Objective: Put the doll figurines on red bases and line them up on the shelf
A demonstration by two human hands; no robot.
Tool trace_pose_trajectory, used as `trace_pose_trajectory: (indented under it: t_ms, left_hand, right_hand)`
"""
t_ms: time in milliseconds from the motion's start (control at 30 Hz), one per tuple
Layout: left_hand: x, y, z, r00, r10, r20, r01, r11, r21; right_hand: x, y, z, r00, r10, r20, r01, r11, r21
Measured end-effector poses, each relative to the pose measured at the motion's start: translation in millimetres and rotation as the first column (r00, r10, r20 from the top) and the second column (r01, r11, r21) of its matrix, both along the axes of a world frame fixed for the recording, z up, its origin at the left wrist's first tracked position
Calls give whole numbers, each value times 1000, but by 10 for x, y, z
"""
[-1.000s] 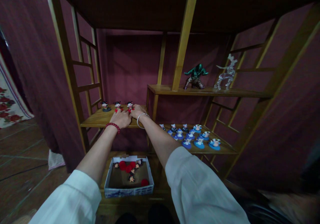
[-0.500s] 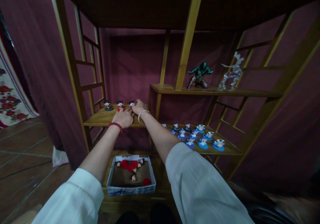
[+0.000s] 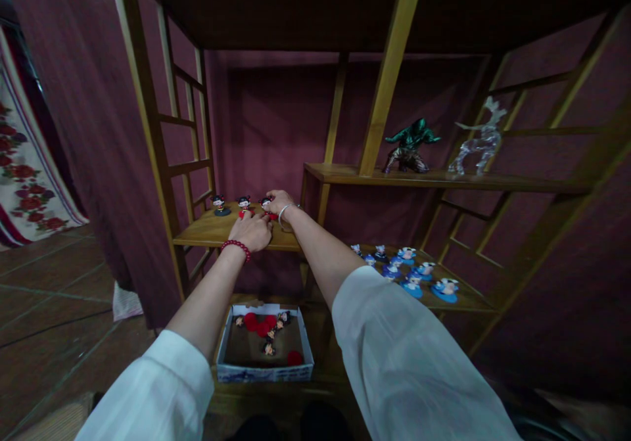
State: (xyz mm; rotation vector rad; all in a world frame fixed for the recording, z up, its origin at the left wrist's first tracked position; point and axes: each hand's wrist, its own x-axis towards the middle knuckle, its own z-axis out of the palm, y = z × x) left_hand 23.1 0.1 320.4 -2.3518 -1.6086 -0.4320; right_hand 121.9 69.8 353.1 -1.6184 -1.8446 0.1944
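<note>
On the wooden shelf my feed shows a dark-based, black-haired figurine, a red-based figurine, the left hand, a third black-haired figurine, then the right hand touching it; I can't tell either hand's grip.

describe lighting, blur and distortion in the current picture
Head view throughout: dim light, the top panel nearly black; shadow across the backdrop; glints on the clear deer; seemingly wide-angle lean in the left post; lower right corner dark, indistinct; the figurine by the right hand too small for detail.
</note>
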Motion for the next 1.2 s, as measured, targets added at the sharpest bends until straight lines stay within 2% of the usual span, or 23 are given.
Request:
trace_pose_trajectory:
  t_ms: [300, 567, 900, 1200]
  left_hand:
    - [-6, 15, -18, 1000, 4, 27, -4, 1000, 0]
    - [1, -10, 7, 1000, 20, 13, -20, 999, -30]
    - [1, -8, 0, 1000, 22, 3, -22, 1000, -16]
    - [13, -26, 26, 999, 44, -2, -44, 997, -60]
  right_hand:
    - [23, 19, -26, 1000, 13, -14, -13, 999, 29]
    - [50, -30, -18, 998, -11, 57, 7, 998, 57]
    - [69, -27, -84, 1000, -2, -24, 4, 998, 68]
    - [97, -76, -162, 996, -9, -92, 19, 994, 110]
